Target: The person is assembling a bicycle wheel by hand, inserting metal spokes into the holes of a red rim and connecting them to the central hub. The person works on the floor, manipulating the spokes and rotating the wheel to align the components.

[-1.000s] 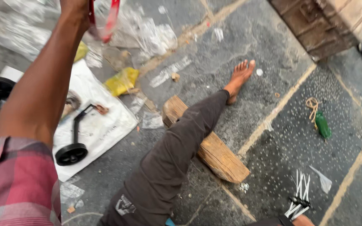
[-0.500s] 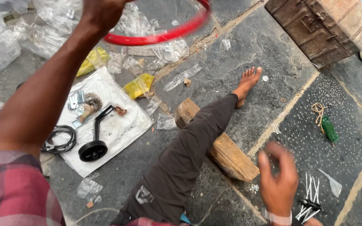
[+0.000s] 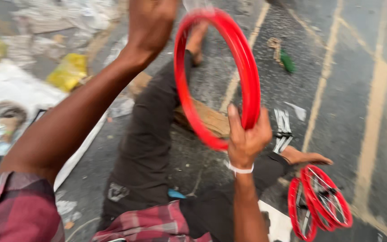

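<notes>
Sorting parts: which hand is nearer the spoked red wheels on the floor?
Right. The right hand grips the red rim just above the spoked red wheels; the left hand is up far away.

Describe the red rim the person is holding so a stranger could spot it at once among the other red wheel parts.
Start from the person's outstretched dark trouser leg on the stone floor. Raised above it, the bare red rim is gripped by the left hand at its top and the right hand at its lower edge. Unlike the red spoked wheels lying on the floor beside the foot, it has no spokes.
</notes>
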